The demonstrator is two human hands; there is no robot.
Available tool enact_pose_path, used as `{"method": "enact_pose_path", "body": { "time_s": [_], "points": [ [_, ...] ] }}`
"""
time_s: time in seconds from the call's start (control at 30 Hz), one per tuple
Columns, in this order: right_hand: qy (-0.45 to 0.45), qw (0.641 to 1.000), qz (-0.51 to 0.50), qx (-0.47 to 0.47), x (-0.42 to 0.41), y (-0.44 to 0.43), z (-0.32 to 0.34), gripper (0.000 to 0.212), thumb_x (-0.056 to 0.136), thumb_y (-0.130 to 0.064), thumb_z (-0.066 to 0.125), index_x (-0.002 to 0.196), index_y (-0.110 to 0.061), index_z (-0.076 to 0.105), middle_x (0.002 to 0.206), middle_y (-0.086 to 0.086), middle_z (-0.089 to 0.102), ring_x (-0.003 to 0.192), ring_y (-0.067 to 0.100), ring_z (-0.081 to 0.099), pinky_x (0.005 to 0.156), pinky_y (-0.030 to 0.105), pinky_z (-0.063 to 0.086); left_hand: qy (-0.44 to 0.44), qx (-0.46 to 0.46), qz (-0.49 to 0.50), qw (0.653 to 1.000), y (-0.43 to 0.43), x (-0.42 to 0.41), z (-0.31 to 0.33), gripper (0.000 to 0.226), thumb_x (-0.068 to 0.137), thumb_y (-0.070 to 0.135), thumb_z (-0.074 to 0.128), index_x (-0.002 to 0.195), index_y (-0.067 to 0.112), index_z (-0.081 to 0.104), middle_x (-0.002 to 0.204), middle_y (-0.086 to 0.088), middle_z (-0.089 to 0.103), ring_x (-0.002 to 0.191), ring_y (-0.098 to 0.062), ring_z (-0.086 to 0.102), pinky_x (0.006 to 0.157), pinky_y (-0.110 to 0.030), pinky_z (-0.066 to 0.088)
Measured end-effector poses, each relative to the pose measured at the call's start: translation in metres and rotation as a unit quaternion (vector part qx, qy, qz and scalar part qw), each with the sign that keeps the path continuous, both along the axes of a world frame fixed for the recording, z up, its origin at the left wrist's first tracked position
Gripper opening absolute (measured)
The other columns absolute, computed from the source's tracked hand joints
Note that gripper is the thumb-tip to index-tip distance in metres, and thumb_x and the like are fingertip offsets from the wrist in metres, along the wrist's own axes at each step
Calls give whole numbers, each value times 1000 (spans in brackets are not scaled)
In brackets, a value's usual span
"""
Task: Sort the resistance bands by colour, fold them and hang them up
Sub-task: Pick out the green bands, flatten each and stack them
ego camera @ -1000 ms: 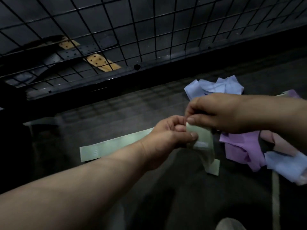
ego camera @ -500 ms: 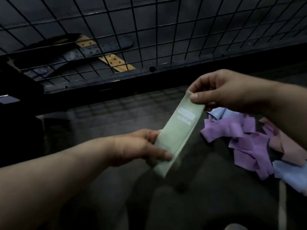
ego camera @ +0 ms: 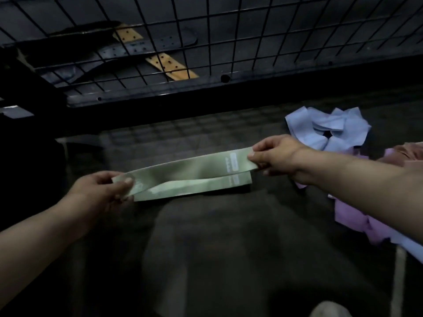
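A pale green resistance band point(ego camera: 187, 177) is stretched out flat between my hands, doubled over so two layers show, with white print near its right end. My left hand point(ego camera: 100, 193) pinches the folded left end. My right hand point(ego camera: 277, 156) pinches the upper layer's right end; the lower layer's end lies free just below it. A heap of light blue bands point(ego camera: 329, 129) lies behind my right hand. Purple bands point(ego camera: 357, 216) and a pink band point(ego camera: 409, 154) lie under and beyond my right forearm, partly hidden by it.
A black wire grid panel point(ego camera: 229, 42) stands across the back on a dark frame. Behind it lie a dark perforated belt point(ego camera: 146, 45) and a tan perforated strap point(ego camera: 164, 62). The bands rest on a dark floor mat point(ego camera: 206, 259). A shoe tip point(ego camera: 329, 310) shows at the bottom.
My hands have moved apart, the left to the left and the right to the right, drawing the green band from a steep tilt into a long, nearly level doubled strip.
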State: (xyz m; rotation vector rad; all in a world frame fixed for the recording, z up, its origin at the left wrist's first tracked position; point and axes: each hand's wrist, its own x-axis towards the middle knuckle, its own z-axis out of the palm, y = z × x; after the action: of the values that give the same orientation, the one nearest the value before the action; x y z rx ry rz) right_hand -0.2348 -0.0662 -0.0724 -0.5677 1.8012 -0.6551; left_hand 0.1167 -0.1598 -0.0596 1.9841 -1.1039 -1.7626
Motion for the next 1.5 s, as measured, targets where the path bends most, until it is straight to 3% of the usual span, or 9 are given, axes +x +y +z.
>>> {"method": "enact_pose_path", "body": {
  "time_s": [0.3, 0.47, 0.7, 0.83, 0.93, 1.03, 1.17, 1.33, 1.5],
  "points": [
    [148, 985, 88, -34, 13, 1, -35, 13, 83, -13, 76, 90, -11, 66, 71, -4, 60, 59, 6, 53, 47, 4, 39, -71, -95, 70, 991, 14, -10, -38, 11, 89, 4, 69, 87, 13, 63, 78, -10, 64, 40, -4, 59, 39, -15, 48],
    [180, 977, 109, -22, 11, 6, -50, 16, 82, -17, 77, 86, -19, 62, 74, -5, 63, 67, 10, 58, 62, 15, 46, -100, -111, 40, 988, 16, -10, -43, 13, 86, 5, 72, 97, 5, 66, 82, -12, 66, 51, -15, 60, 39, -17, 48],
    [202, 971, 125, -13, 14, 11, -63, 20, 81, -20, 75, 92, -22, 58, 72, -8, 60, 68, 10, 57, 71, 23, 44, -149, -139, -24, 979, 16, -7, -53, 16, 84, 11, 76, 98, 9, 69, 91, -13, 71, 78, -26, 67, 79, -39, 58],
    [239, 959, 151, -6, 16, 13, -65, 23, 82, -27, 75, 95, -24, 56, 79, -7, 61, 76, 14, 59, 74, 25, 45, -197, -164, -70, 964, 15, -5, -58, 20, 84, 13, 77, 101, 14, 67, 87, -5, 70, 86, -27, 69, 84, -39, 56],
    [266, 943, 201, -12, 15, 17, -61, 46, 76, -39, 79, 113, -24, 57, 109, -2, 51, 92, 15, 57, 94, 30, 48, -255, -202, -144, 935, 15, -5, -61, 39, 82, 15, 78, 118, 14, 62, 103, -10, 64, 88, -24, 64, 88, -33, 50],
    [292, 896, 333, -25, 11, 19, -54, 86, 67, -49, 84, 140, -25, 45, 135, 0, 35, 125, 20, 42, 110, 34, 37, -344, -253, -276, 861, 17, 1, -63, 70, 69, 35, 87, 132, 24, 57, 134, -12, 43, 119, -32, 49, 105, -41, 41],
    [333, 835, 437, -25, 9, 15, -51, 91, 74, -45, 80, 150, -26, 35, 147, -1, 30, 136, 21, 30, 112, 30, 25, -342, -278, -475, 761, 12, 13, -66, 99, 56, 44, 91, 143, 28, 47, 149, -3, 39, 135, -29, 38, 110, -46, 36],
    [332, 837, 432, -43, 9, 13, -54, 72, 79, -39, 76, 142, -27, 43, 139, -2, 38, 131, 20, 37, 110, 29, 27, -344, -276, -464, 768, 5, 12, -70, 79, 70, 29, 85, 141, 22, 53, 143, -6, 50, 129, -30, 48, 106, -42, 39],
    [357, 814, 455, -56, 11, 12, -54, 86, 78, -50, 73, 150, -26, 31, 146, -1, 32, 136, 20, 30, 114, 31, 21, -343, -307, -466, 756, 0, 8, -71, 72, 69, 29, 85, 136, 20, 58, 137, -9, 55, 124, -33, 51, 103, -42, 40]
  ]
}}
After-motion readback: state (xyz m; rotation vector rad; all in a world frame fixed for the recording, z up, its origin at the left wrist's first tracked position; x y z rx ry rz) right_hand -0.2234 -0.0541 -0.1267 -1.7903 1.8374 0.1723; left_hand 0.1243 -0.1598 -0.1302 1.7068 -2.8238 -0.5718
